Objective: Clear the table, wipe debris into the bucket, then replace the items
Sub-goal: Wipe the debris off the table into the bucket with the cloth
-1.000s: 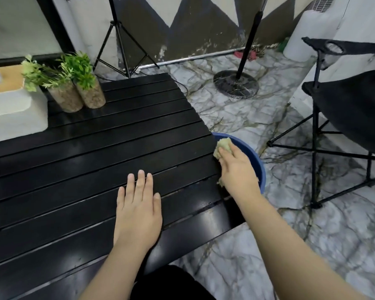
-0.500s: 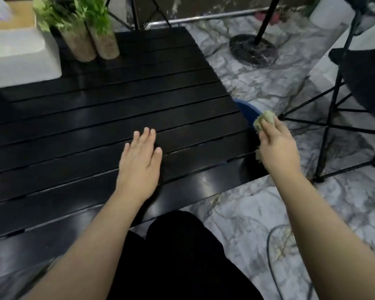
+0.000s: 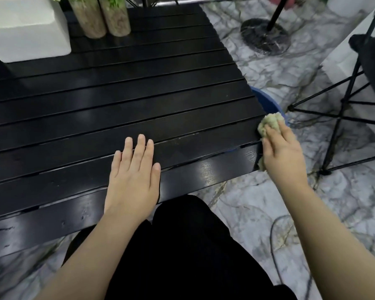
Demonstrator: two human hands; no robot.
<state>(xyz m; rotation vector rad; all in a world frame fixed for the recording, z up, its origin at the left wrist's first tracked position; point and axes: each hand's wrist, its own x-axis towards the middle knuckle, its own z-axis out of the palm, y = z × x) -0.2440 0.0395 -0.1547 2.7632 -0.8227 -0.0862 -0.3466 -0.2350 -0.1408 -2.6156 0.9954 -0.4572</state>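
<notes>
Upper left of frame: white box point(image 3: 26, 29) and two potted plants point(image 3: 102, 16) stand on the black slatted table point(image 3: 139, 87). Centre: left hand point(image 3: 134, 172) lies flat, fingers spread, grasping nothing. Right edge of table: right hand point(image 3: 281, 150) clutches a yellowish cloth point(image 3: 268, 124), just above the blue bucket point(image 3: 266, 100).

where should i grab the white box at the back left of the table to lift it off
Take the white box with two hands on opposite side walls, coming from the front. It is wide and blocky, too broad for one hand. The right wall sits close beside the plant pots, so slide fingers in carefully there.
</notes>
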